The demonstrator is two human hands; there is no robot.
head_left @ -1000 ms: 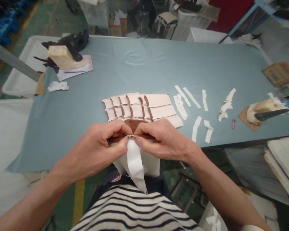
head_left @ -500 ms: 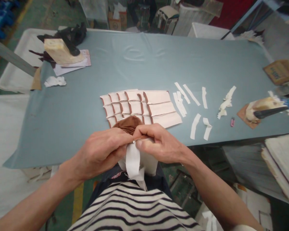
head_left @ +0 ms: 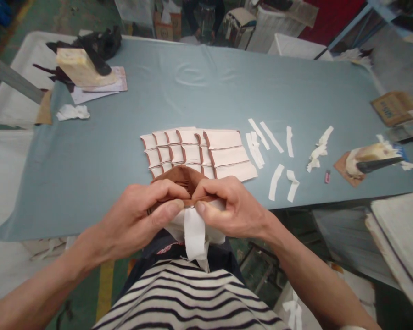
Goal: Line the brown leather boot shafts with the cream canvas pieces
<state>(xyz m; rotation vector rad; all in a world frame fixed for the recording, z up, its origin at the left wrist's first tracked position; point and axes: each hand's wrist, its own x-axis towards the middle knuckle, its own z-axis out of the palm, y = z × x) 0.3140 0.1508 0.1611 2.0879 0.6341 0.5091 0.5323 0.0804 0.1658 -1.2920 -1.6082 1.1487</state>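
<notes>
Close to my body, both hands pinch the edge of a brown leather-like piece (head_left: pixel 182 174) with a pale underside and gathered folds inside. My left hand (head_left: pixel 151 208) grips its left part between thumb and forefinger. My right hand (head_left: pixel 230 206) pinches the same edge just to the right, thumb on the near side. A white strip (head_left: pixel 194 233) hangs down from the edge between my thumbs. Just beyond the hands, overlapping pale panels with brown edges (head_left: pixel 223 142) lie in rows on the table, partly covered by the held piece.
Loose white strips (head_left: pixel 271 136) lie to the right on the blue-grey table cover (head_left: pixel 124 137). A brush-like tool with a dark handle (head_left: pixel 371 160) rests on a brown pad further right. A cream block (head_left: pixel 79 66) stands at the back left. A small pink item (head_left: pixel 327 177) lies near the front edge.
My left hand has shifted its hold, its thumb now lying along the near edge. The brown piece is opened wider, and the white strip hangs slightly further right. The view has shifted a little.
</notes>
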